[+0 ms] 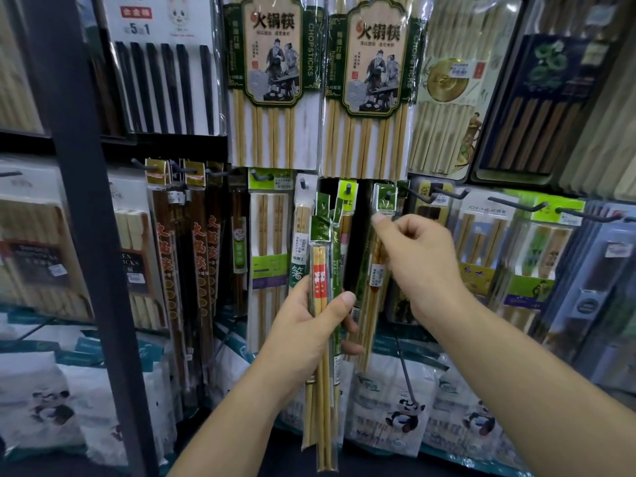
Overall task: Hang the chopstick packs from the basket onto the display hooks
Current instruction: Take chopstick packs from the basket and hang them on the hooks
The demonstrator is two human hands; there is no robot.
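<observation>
My left hand (309, 321) grips a bundle of several slim chopstick packs (321, 266), upright, with green header cards and yellow sticks with red bands. My right hand (413, 256) is raised beside a pack (377, 270) that hangs on a dark display hook (388, 195). Its thumb and fingers pinch the lower edge of that pack's green header card (385, 201). The basket is out of view.
Hooks with other chopstick packs fill the display: tall bamboo packs (272, 80) above, dark red packs (182, 253) at the left, green-labelled packs (270, 242) beside the bundle. A dark upright post (86, 201) stands at the left. Panda-printed bags (402, 407) lie below.
</observation>
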